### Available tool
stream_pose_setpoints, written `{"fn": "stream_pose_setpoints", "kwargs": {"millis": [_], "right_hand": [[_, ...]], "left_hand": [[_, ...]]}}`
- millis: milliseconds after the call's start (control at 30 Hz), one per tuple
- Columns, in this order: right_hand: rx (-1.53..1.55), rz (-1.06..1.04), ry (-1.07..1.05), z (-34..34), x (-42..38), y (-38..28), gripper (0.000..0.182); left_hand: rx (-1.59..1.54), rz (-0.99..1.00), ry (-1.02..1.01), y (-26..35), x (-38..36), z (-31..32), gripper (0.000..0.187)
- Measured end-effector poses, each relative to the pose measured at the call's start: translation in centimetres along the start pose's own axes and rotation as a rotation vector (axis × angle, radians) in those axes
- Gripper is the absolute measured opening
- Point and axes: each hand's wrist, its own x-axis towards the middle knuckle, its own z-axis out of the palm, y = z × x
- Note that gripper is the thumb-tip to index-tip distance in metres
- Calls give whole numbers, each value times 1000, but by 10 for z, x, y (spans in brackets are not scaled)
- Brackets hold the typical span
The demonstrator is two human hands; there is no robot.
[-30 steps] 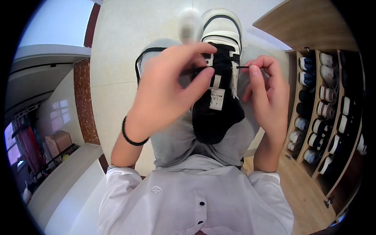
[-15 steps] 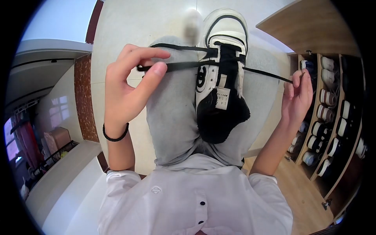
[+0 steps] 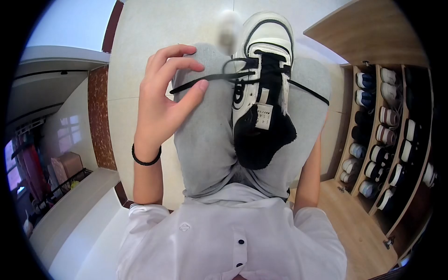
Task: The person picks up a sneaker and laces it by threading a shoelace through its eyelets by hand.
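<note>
Cabinet (image 3: 373, 139): shoes (image 3: 388, 91) in rows (door (image 3: 373, 35) open); left hand (image 3: 179, 77): near black lace (image 3: 215, 77)

Beyond my knees, pale glossy floor tiles (image 3: 135, 56) meet a mottled reddish-brown stone strip (image 3: 101, 121) on my left. A bright window (image 3: 12, 168) glows purplish-blue at far left. On my right, an open light-wood shoe cabinet (image 3: 371, 123) holds angled rows of shoes (image 3: 388, 77).
</note>
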Motion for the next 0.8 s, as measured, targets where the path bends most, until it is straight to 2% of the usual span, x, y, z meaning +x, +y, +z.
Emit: {"fn": "stream_pose_setpoints", "kwargs": {"millis": [200,400,467,533,633,733,767,800], "right_hand": [[-72,307,51,-6,-32,-17,24],[270,674,204,-46,-64,-9,28],[44,738,195,-46,-59,-51,26],[121,735,212,-49,-40,-81,26],[316,610,167,-67,-19,-98,23],[317,504,150,-70,13,-169,27],[334,396,131,-63,20,-195,33],[329,279,84,-57,26,-222,31]], "left_hand": [[38,12,34,4,0,2,11],[42,5,30,0,-4,2,7],[1,-36,33,1,-5,3,8],[-52,-64,33,4,-3,5,9],[125,-19,69,13,-5,3,14],[350,105,167,31,-8,7,23],[346,102,168,39,-12,8,23],[129,-53,71,48,-16,10,30]]}}
